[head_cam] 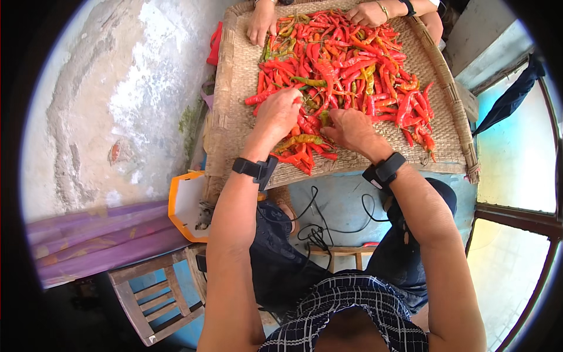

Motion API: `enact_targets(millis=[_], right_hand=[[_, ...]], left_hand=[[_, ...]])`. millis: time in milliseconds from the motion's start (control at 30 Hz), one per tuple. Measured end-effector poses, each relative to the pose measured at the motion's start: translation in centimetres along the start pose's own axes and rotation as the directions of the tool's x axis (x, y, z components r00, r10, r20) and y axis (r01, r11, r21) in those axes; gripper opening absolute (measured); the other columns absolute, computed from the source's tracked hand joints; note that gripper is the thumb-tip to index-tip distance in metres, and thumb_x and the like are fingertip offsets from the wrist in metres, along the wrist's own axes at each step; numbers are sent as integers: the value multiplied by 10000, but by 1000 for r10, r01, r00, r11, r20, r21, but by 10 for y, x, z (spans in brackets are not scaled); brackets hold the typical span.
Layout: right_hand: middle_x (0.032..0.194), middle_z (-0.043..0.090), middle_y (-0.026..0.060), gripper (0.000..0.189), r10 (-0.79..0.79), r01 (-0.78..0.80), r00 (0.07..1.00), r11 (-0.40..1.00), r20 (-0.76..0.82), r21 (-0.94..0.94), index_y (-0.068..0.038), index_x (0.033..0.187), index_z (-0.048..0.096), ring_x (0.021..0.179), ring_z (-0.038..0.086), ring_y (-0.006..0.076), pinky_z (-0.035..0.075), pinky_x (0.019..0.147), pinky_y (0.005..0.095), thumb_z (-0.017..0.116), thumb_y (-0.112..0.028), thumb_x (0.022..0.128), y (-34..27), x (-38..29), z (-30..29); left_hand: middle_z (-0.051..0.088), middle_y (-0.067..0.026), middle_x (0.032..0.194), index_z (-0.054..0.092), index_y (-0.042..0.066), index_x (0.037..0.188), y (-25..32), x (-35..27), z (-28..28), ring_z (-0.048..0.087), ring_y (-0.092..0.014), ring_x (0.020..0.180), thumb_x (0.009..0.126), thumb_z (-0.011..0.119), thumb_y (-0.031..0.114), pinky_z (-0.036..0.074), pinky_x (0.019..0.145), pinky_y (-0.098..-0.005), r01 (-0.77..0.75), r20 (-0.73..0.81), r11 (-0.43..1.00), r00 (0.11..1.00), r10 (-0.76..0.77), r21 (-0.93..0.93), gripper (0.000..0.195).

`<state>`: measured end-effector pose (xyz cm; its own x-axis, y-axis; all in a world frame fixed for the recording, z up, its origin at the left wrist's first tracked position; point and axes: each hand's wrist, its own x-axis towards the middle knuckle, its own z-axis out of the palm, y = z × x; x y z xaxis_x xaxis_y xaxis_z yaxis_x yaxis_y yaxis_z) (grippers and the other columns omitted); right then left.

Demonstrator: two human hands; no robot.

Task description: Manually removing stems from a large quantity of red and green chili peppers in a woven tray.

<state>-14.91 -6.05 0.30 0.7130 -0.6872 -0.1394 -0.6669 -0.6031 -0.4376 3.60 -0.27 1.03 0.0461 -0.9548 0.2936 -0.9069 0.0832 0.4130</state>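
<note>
A heap of red chilli peppers (352,66) covers much of a woven tray (444,141) before me. My left hand (279,116) is over the near left part of the heap, its fingertips closed around part of a red chilli pepper (298,100). My right hand (354,130) rests lower and to the right, its fingers reaching in beside a greenish chilli pepper (324,118). Whether those fingers grip anything is hidden. Between my wrists lies a yellow-green chilli pepper (299,140) on top of red ones near the tray's front edge.
Across the tray, another person's hands (262,24) (368,14) touch the far side of the heap. An orange-rimmed container (176,207) stands at the left, by a wooden chair (160,295). Black cables (319,237) lie below the tray. A rough wall (110,110) borders the left side.
</note>
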Motion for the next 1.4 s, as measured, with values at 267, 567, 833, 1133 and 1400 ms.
enact_targets(millis=[267,567,833,1133,1400], right_hand=[[694,621,180,187,-152,223,963,915,-224,337,16,786,579,661,619,326,473,600,424,612,-162,738,3,7,-6],[616,543,13,211,-122,79,992,499,-20,863,17,805,592,499,484,71,383,442,241,615,-192,830,2,2,-18],[666,603,100,268,9,-70,995,789,101,610,14,918,651,638,553,91,432,504,259,647,-239,829,28,7,-50],[655,583,74,329,-150,122,989,827,7,549,7,923,632,624,552,141,447,572,319,620,-315,861,12,-1,-27],[766,648,101,425,90,35,989,637,-120,770,36,1110,571,643,580,120,469,555,284,661,-248,807,31,10,-59]], left_hand=[[560,24,721,608,48,941,-14,8,-23,453,-52,558,899,564,290,419,515,-214,246,-228,933,924,-308,-264,249],[562,23,745,569,69,885,42,0,-11,504,-30,573,907,550,236,431,466,-185,399,262,563,914,-311,-724,169],[541,-4,701,550,29,895,30,2,3,519,-58,560,903,544,198,467,504,-219,380,170,730,922,-348,-567,169],[567,-7,799,560,39,976,43,5,6,549,-78,640,900,551,150,483,572,-222,431,325,523,901,-286,-735,135],[624,-159,961,559,18,1053,-27,5,-10,586,-334,904,825,579,145,469,783,-405,117,-229,993,967,-111,15,262]])
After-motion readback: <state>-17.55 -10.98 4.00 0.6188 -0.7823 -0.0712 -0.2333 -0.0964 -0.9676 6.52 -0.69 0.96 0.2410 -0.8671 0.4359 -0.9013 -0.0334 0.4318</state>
